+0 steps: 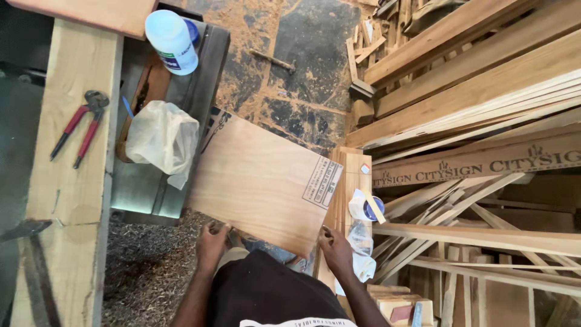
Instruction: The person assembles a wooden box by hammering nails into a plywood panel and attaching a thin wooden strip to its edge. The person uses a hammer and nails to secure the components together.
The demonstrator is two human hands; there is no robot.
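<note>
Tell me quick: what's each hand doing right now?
Left hand: closed on the near edge of the plywood board.
Right hand: gripping the same board at its near right corner.

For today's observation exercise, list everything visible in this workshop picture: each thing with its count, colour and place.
plywood panel: one, light brown, centre, held at its near edge
pincers: one, red handles, on the plank at left
plank: one, pale wood, left
plastic bottle: one, white and blue, top left
plastic bag: one, whitish, beside the panel
timber strips: many, pale wood, stacked at right
sawdust floor: brown and grey, top centre
left hand: one, panel's near left corner
right hand: one, panel's near right corner
</note>
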